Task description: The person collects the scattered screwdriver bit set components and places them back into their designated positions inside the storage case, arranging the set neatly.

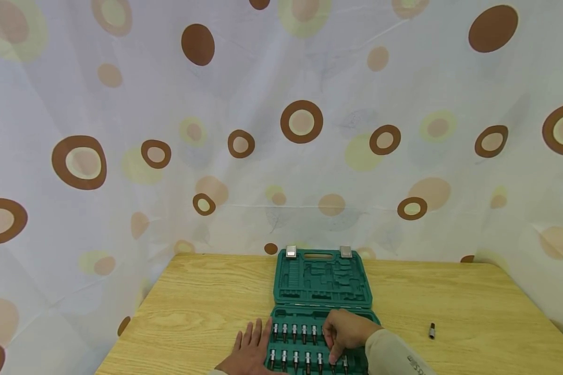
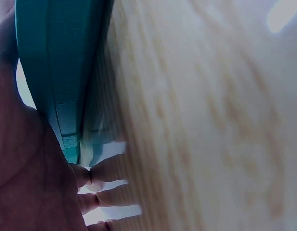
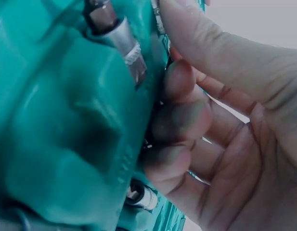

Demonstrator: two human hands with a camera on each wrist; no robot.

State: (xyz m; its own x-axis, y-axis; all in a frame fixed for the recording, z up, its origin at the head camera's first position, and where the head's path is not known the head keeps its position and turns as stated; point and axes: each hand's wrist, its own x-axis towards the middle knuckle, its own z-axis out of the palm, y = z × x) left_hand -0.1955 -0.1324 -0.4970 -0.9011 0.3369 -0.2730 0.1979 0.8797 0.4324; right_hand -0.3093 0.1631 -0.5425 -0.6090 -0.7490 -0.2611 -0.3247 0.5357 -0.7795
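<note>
A green plastic case (image 1: 322, 281) lies unfolded on the table, its lower tray holding two rows of silver-and-dark bit sockets (image 1: 307, 359). Against the tray's left side rests my left hand (image 1: 248, 357), fingers spread out straight; in the left wrist view its palm (image 2: 32, 168) is beside the case wall (image 2: 66, 72). My right hand (image 1: 349, 330) reaches over the right part of the tray, fingers bent, pinching a bit socket in the front row. In the right wrist view the thumb (image 3: 187, 33) touches that socket, mostly hidden, beside another bit socket (image 3: 124, 45).
One loose bit socket (image 1: 432, 330) lies on the wood-grain table (image 1: 206, 291), right of the case. The raised lid has moulded recesses and two metal latches (image 1: 291, 251). A patterned curtain (image 1: 262, 182) hangs behind the table and along its sides.
</note>
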